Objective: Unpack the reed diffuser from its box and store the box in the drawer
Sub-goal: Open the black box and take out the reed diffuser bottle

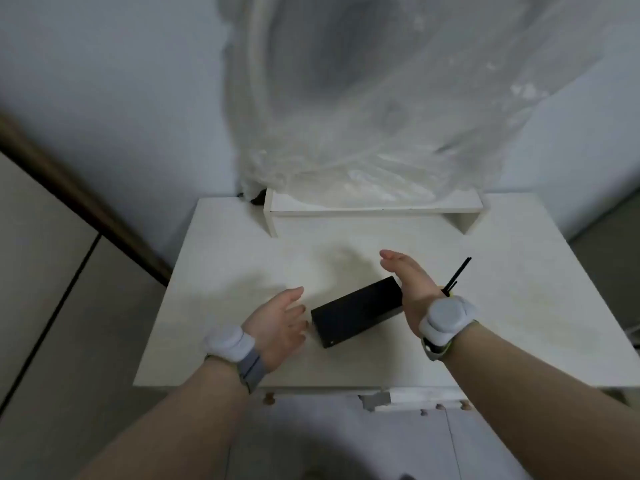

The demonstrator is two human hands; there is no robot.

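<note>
One black box point(358, 311) is laid flat near the middle of the white tabletop point(242, 258), untouched. It is flanked by the left hand point(280, 323) at 9 o'clock and the right hand point(410, 285) at 3 o'clock, both spread wide, holding nothing. Black reeds point(459, 273) are seen at 2 o'clock, behind the right wrist.

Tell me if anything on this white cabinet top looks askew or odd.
The black box lies flat but skewed diagonally to the cabinet top edges. Thin black reed sticks poke out behind the right hand, their base hidden. Nothing looks spilled or damaged.
</note>
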